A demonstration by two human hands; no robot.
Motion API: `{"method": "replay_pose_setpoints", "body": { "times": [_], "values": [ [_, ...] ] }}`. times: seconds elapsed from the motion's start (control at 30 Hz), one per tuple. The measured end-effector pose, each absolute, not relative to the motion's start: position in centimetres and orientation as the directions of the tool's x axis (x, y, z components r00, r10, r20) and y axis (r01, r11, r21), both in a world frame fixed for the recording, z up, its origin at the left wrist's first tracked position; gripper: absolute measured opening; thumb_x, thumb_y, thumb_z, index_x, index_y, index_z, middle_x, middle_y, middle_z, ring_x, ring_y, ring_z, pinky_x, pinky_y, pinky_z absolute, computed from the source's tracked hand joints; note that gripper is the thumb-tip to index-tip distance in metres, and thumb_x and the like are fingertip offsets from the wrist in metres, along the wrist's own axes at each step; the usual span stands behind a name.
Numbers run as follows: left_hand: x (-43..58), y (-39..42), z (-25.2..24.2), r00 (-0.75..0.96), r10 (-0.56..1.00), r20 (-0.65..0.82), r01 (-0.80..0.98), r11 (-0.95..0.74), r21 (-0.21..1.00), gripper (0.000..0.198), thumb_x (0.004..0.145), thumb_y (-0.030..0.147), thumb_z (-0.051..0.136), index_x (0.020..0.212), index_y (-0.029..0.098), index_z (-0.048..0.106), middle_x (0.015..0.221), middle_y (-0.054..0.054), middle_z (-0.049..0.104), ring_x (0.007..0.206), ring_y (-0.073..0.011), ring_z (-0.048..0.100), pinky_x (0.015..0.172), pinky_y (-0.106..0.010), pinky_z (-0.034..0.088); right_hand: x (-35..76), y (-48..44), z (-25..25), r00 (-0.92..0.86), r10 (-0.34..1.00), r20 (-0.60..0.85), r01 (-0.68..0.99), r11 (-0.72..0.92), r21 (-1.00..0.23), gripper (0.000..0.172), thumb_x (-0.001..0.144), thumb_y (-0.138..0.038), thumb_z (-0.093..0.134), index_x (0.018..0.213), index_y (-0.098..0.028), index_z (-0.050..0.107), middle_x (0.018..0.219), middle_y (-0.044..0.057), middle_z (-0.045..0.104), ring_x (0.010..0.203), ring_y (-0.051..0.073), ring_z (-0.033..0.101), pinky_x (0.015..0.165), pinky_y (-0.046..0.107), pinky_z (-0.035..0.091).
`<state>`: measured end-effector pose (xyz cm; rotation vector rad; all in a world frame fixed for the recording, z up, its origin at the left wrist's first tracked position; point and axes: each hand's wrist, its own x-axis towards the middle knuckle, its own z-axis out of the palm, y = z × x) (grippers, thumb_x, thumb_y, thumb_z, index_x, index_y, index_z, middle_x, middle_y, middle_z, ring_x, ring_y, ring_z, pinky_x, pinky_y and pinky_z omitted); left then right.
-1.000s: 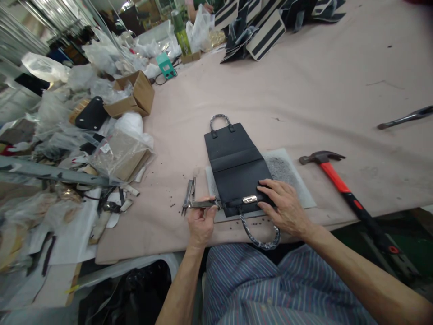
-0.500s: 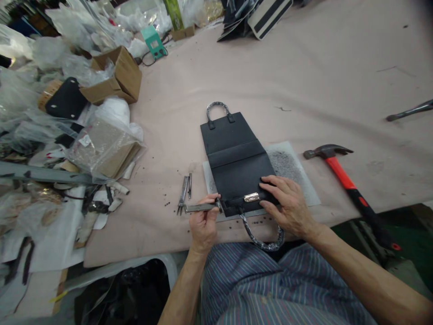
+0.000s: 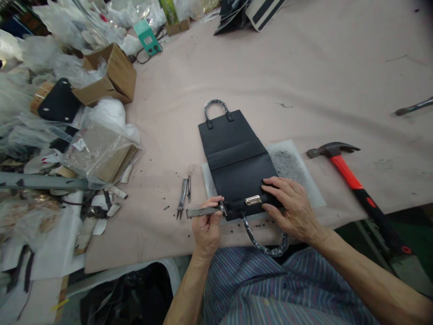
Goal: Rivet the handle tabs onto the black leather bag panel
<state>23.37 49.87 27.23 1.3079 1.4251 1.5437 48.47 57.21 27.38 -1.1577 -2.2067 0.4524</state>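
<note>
A small black handbag (image 3: 237, 162) lies opened flat on a white mat (image 3: 291, 169) near the table's front edge. Its silver clasp (image 3: 252, 200) is at the near end, and one handle (image 3: 267, 243) hangs over the edge. My left hand (image 3: 207, 223) is closed on a flat metal tool (image 3: 202, 211) whose tip touches the bag's near left corner. My right hand (image 3: 291, 205) lies flat on the bag beside the clasp, fingers stretched out.
A red-handled hammer (image 3: 352, 178) lies to the right. Metal dividers (image 3: 182, 196) rest left of the mat. Cardboard boxes (image 3: 113, 76), plastic bags and scraps crowd the left side. A dark tool (image 3: 412, 107) lies far right.
The view has tilted slightly down and shifted. My hands keep their hold, the left pressing the metal tool at the bag's corner, the right resting on the bag.
</note>
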Motion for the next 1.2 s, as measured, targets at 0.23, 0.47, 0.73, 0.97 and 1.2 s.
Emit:
{"method": "replay_pose_setpoints", "body": {
  "times": [0.23,0.47,0.73,0.97,1.2],
  "values": [
    [23.6,50.0,27.1,-0.371,0.915,0.16,0.057,-0.149,0.987,0.009,0.098,0.026,0.065,0.105,0.02,0.066,0.115,-0.009,0.074,0.104,-0.0239,0.076,0.093,-0.04,0.062,48.4,57.3,27.3,-0.435,0.817,0.379,0.614,0.577,-0.539,0.034,0.097,-0.032,0.061,0.129,-0.022,0.06,0.136,0.012,0.063,0.127,0.034,0.056,0.108,0.056,0.042],
    [23.8,50.4,27.4,-0.327,0.925,0.191,0.124,-0.158,0.98,0.01,0.098,0.025,0.065,0.106,0.021,0.066,0.115,-0.008,0.075,0.106,-0.0238,0.075,0.097,-0.043,0.061,48.4,57.3,27.4,-0.423,0.827,0.37,0.607,0.562,-0.562,0.035,0.096,-0.031,0.061,0.13,-0.024,0.061,0.136,0.011,0.063,0.127,0.034,0.056,0.107,0.057,0.043],
    [23.6,50.5,27.3,-0.25,0.938,0.239,0.21,-0.189,0.959,0.012,0.098,0.02,0.062,0.109,0.021,0.065,0.116,-0.009,0.074,0.108,-0.0238,0.074,0.099,-0.045,0.059,48.4,57.3,27.6,-0.417,0.83,0.37,0.607,0.558,-0.566,0.037,0.094,-0.029,0.061,0.13,-0.023,0.063,0.135,0.011,0.064,0.127,0.035,0.057,0.107,0.058,0.044],
    [23.2,51.1,28.1,-0.105,0.938,0.33,0.382,-0.268,0.884,0.013,0.097,0.017,0.06,0.109,0.022,0.062,0.115,-0.01,0.074,0.11,-0.0227,0.072,0.096,-0.042,0.059,48.5,57.3,27.5,-0.422,0.825,0.376,0.612,0.565,-0.553,0.034,0.095,-0.03,0.061,0.128,-0.022,0.063,0.135,0.012,0.065,0.127,0.035,0.056,0.107,0.057,0.043],
    [22.8,51.6,28.0,-0.12,0.967,0.224,0.28,-0.184,0.942,0.007,0.1,0.025,0.058,0.104,0.021,0.061,0.112,-0.01,0.074,0.107,-0.024,0.073,0.096,-0.043,0.059,48.5,57.2,27.4,-0.407,0.835,0.371,0.612,0.55,-0.568,0.035,0.094,-0.032,0.061,0.127,-0.023,0.065,0.135,0.01,0.065,0.126,0.034,0.057,0.107,0.057,0.043]
  ]
}}
